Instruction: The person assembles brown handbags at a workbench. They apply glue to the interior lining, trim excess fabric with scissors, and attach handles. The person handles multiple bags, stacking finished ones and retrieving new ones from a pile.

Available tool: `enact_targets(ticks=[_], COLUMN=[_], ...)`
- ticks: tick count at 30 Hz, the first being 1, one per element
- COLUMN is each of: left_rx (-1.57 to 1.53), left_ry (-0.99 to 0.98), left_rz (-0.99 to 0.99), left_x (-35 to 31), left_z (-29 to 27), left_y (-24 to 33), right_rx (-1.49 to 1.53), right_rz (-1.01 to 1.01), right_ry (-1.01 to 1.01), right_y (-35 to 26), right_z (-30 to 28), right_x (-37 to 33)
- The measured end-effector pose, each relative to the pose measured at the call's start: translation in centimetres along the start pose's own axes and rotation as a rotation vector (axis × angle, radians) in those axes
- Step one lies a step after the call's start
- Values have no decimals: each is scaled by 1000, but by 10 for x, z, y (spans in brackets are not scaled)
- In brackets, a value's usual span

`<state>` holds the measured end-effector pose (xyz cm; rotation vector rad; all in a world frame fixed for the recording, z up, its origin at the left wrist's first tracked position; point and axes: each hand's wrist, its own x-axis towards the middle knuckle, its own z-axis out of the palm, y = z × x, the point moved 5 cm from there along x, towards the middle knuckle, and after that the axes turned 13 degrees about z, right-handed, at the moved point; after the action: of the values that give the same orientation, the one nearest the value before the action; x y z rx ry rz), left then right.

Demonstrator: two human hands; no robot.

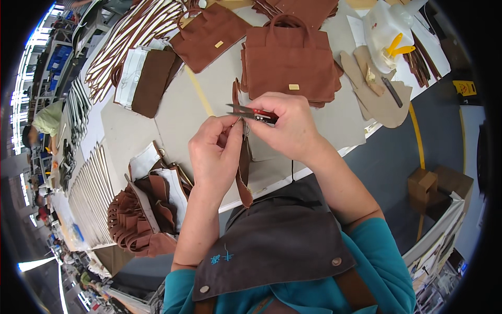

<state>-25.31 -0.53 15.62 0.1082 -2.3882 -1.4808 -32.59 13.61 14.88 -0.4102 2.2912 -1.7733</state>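
Observation:
Between the thumb and fingers of my left hand (213,153) is pinched a narrow brown leather strap (243,180), its lower end hanging toward the table edge and its upper end standing above my fingertips. My right hand (291,126) grips a pair of thread snips (264,115) with a red and black handle. The two blades point left and lie apart at the strap, just above my left fingertips. What lies exactly between the blades is too small to make out. Both hands are over the table, in front of a stack of brown bag panels (287,63).
A brown panel with handles (209,39) lies behind, beside a dark folded piece (149,81). Many strips (123,47) spread at the far left. Brown bag parts (144,220) pile at the near left. At right are a white container (384,36), yellow-handled tool (398,47) and beige pieces (387,107).

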Motion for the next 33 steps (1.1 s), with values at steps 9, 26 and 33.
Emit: enact_targets(ticks=[9,26,33], left_rx=[210,33,35], left_ry=[-46,-113,-192], left_rz=[190,-115,-154], left_x=[11,7,3], left_z=[5,3,4], left_y=[19,2,8], right_rx=[-170,434,459], right_rz=[-157,312,349], right_ry=[-7,-104,-203], right_y=[-6,30,36], right_z=[-2,7,19], right_x=[5,-8,-16])
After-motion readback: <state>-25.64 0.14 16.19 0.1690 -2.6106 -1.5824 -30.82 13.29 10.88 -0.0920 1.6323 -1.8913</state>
